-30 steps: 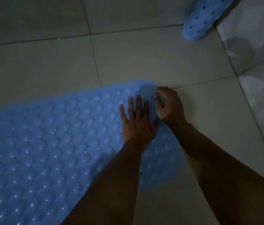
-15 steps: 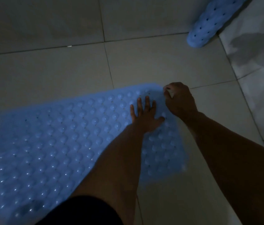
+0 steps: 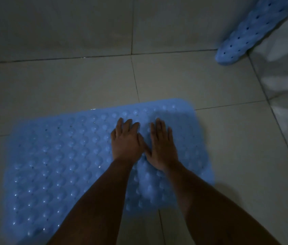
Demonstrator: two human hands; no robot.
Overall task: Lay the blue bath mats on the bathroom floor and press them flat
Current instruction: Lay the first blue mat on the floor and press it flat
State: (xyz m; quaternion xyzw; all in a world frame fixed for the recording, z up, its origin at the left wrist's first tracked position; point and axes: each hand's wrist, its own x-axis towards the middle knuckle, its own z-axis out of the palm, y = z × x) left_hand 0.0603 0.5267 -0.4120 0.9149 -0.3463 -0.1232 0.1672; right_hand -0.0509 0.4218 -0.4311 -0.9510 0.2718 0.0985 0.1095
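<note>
A light blue bath mat covered in round bumps lies spread on the grey tiled floor. My left hand presses flat on the mat's right half, fingers straight. Right beside it, thumbs nearly touching, my right hand also presses palm-down with straight fingers. A second blue mat, rolled or folded and dotted with small holes, leans in the upper right corner.
Large grey floor tiles with dark grout lines surround the mat. A lighter tiled wall or step rises along the right side. The room is dim.
My right hand let go of the mat's far right corner and now lies flat beside my left hand. The corner dropped onto the floor. The camera pulled back and up.
</note>
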